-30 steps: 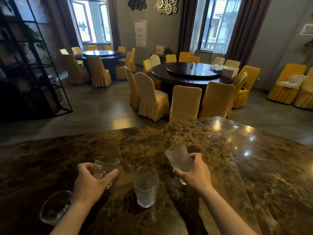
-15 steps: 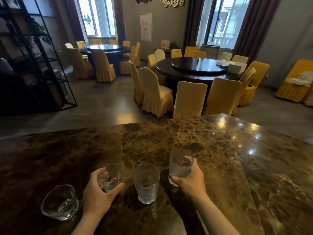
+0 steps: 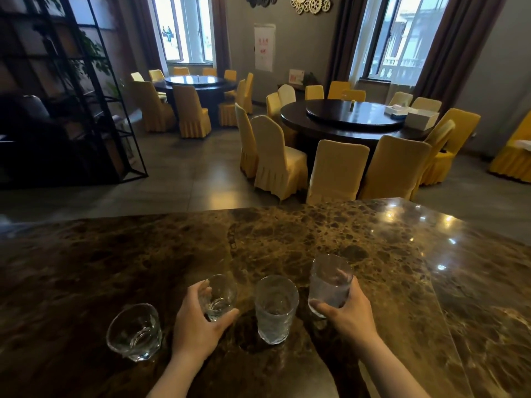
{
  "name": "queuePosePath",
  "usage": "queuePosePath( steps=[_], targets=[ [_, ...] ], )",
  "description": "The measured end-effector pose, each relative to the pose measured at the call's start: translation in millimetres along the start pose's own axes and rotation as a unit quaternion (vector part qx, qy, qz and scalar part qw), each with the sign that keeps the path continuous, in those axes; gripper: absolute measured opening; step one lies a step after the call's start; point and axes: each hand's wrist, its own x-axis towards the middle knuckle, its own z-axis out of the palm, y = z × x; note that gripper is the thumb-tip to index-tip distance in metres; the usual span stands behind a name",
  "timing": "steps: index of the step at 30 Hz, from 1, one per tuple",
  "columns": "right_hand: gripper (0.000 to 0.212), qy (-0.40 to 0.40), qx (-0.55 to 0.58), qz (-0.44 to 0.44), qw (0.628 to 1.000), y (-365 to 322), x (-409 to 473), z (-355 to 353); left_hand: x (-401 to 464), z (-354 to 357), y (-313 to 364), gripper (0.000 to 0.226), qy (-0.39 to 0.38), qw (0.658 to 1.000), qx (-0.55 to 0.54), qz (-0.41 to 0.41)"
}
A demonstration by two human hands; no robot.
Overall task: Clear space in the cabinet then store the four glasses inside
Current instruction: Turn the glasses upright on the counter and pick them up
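Observation:
Several clear glasses sit in a row near the front of a brown marble counter [image 3: 287, 239]. My left hand [image 3: 198, 326] is wrapped around a short smooth glass [image 3: 219, 297]. My right hand [image 3: 347, 314] grips a tall textured glass [image 3: 330, 282] that stands upright, at or just above the counter. Between my hands a second tall textured glass [image 3: 275, 308] stands free. A second short glass [image 3: 134, 331] stands alone at the far left. No cabinet is in view.
Beyond the counter is a dining room with two round dark tables [image 3: 353, 119] ringed by yellow-covered chairs [image 3: 336, 170]. A black metal shelf frame [image 3: 94, 96] stands at the left. The counter's right part [image 3: 474, 268] shows light reflections.
Both hands have lowered their glasses toward the counter and nearer the middle glass. The right glass went from tilted to upright. The camera has tilted up slightly.

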Motion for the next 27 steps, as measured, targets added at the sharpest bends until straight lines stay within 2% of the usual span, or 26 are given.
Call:
queuePosePath(
  steps=[3,5,7,9,11,14,18,21,24,27],
  targets=[
    [0.109,-0.009,-0.003,0.047,0.999,-13.8,-12.4,-13.7,-7.1,-11.2,9.7,0.115,-0.010,0.999,0.050,0.010],
    [0.109,0.011,-0.061,0.048,0.997,-31.5,-25.9,-28.2,-17.5,-25.9,16.3,0.117,0.010,0.997,0.059,0.039],
    [0.089,0.058,-0.092,-0.017,0.994,-57.7,-41.3,-38.9,-29.5,-47.5,20.7,0.098,0.050,0.993,0.063,0.091],
    [0.062,0.110,-0.109,-0.125,0.980,-91.8,-54.6,-38.8,-37.6,-74.3,22.2,0.071,0.081,0.981,0.106,0.141],
    [0.045,0.115,-0.114,-0.219,0.962,-127.9,-61.1,-25.5,-39.1,-104.3,20.0,0.061,0.081,0.974,0.151,0.147],
    [0.042,0.003,-0.159,-0.308,0.938,-167.7,-59.4,15.4,-33.5,-139.3,8.1,0.078,0.050,0.972,0.205,0.107],
    [0.081,-0.171,-0.339,-0.332,0.864,-182.8,-47.7,86.3,-26.7,-157.5,-11.2,0.109,-0.023,0.963,0.262,0.066],
    [0.105,-0.256,-0.463,-0.300,0.794,-182.0,-40.4,123.9,-23.2,-155.2,-18.3,0.115,-0.059,0.966,0.243,0.060],
    [0.101,-0.287,-0.511,-0.268,0.765,-178.7,-38.0,144.8,-19.8,-150.4,-24.0,0.106,-0.064,0.973,0.212,0.069],
    [0.080,-0.286,-0.502,-0.266,0.772,-174.3,-35.6,154.2,-15.4,-147.1,-29.1,0.092,-0.058,0.975,0.201,0.078]
  ],
)
